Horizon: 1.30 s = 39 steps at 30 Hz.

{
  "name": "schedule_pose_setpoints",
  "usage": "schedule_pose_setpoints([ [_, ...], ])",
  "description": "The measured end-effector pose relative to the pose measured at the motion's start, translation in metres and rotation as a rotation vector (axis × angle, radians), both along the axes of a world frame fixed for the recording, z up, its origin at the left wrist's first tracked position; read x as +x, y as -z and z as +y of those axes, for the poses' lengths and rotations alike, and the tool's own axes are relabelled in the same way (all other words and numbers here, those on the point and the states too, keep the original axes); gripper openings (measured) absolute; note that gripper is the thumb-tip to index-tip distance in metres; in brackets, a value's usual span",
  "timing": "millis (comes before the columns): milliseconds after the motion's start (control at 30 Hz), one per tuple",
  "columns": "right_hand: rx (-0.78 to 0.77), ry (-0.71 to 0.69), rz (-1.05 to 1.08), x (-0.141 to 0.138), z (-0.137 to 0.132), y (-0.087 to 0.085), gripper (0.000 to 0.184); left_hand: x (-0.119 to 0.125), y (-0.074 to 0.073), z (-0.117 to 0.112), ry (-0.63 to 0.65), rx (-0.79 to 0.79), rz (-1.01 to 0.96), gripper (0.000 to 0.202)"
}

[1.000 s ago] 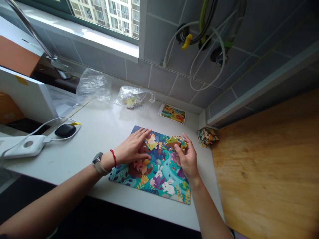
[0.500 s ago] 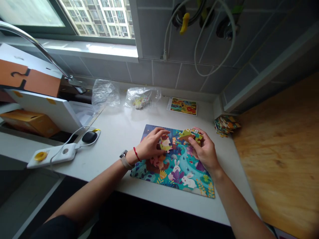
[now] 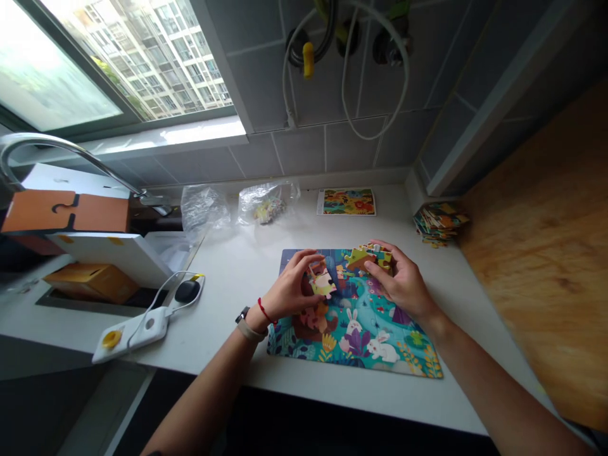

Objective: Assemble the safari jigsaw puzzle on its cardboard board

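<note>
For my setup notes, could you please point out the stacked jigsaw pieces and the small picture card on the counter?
Stack of colourful cardboard jigsaw pieces (image 3: 439, 223), head view, middle of the pile.
Small rectangular printed picture card (image 3: 346, 202), head view, centre of its face.

No readable words or numbers, dark puzzle-joint line sign on orange box (image 3: 65, 212) at 9 o'clock, lettering on small picture card (image 3: 346, 202) at 12 o'clock too small to tell, if any

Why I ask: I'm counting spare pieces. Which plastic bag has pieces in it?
The right bag, beside the picture card, holds a small cluster of pieces; the left bag shows only crumpled plastic.
</note>
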State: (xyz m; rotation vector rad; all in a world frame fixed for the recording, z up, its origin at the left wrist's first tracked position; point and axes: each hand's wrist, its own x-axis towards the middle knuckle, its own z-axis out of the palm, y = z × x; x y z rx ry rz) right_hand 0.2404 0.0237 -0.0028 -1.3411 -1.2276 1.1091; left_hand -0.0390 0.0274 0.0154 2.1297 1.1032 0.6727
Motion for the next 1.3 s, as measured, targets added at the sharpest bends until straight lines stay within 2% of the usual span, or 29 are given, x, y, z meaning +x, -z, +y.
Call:
schedule_pose_setpoints([
  [67,0.035,0.004,-0.003,0.0,0.001,0.002,0.06,-0.001,0.005,0.0,0.013,-0.028,0.027,0.08],
  [200,0.06,0.004,-0.03,0.001,0.003,0.006,0.059,-0.003,0.01,-0.001,0.028,-0.023,0.009,0.077],
  [433,0.087,-0.004,-0.031,0.001,0.004,0.008,0.058,-0.002,0.004,-0.002,0.055,0.008,-0.051,0.066],
  [667,0.016,-0.013,-0.021,0.0,0.0,0.001,0.058,-0.007,0.003,0.002,-0.041,0.027,-0.19,0.043],
  [967,0.016,-0.018,-0.015,0.0,0.001,0.0,0.058,-0.001,0.0,-0.001,0.038,0.005,-0.185,0.048],
  [1167,0.026,-0.021,-0.029,0.0,0.001,0.002,0.056,0.0,0.001,-0.001,0.027,0.017,-0.225,0.041],
  [1300,0.007,-0.029,-0.029,-0.001,0.001,0.002,0.058,-0.001,0.006,-0.001,0.06,-0.006,-0.172,0.051],
])
